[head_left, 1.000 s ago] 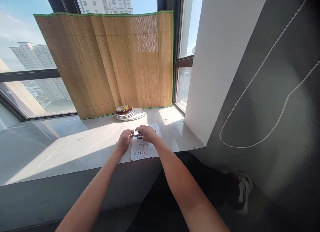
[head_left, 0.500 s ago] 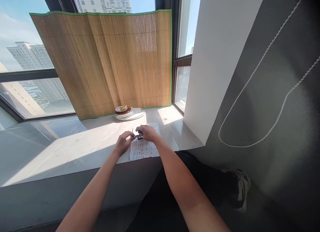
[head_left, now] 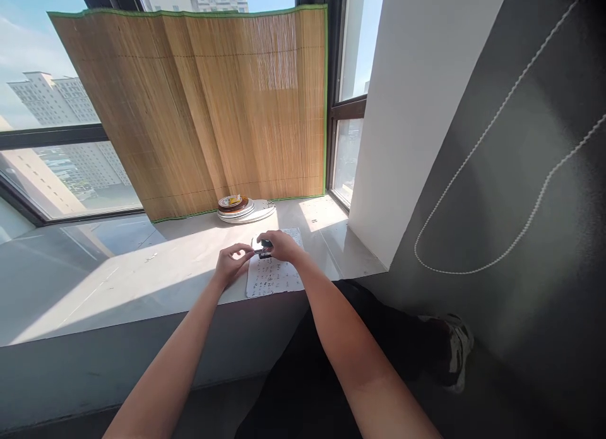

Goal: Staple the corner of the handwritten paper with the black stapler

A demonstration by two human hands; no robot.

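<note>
A small black device (head_left: 266, 256) with silvery parts, stapler-like in shape, sits over a sheet of handwritten paper (head_left: 267, 281) on the window sill. My right hand (head_left: 283, 245) closes over it from the right, thumb and fingers curled at its top. From the left, my left hand (head_left: 230, 263) pinches thumb and forefinger at the device's near-left end. A thin dark strip shows between those fingertips and the device, too small to name. The right hand partly hides the device.
Stacked plates (head_left: 235, 210) stand on the sill (head_left: 156, 281) beyond the paper. Behind them a bamboo mat (head_left: 227, 111) with green edging leans against the window. A white wall column (head_left: 402, 111) and a hanging beaded cord (head_left: 461, 273) are to the right.
The view has tipped slightly, so the scene sits a little higher. My left fingers stay pinched at the device, with the hand slightly more arched. My right hand keeps its grip.
</note>
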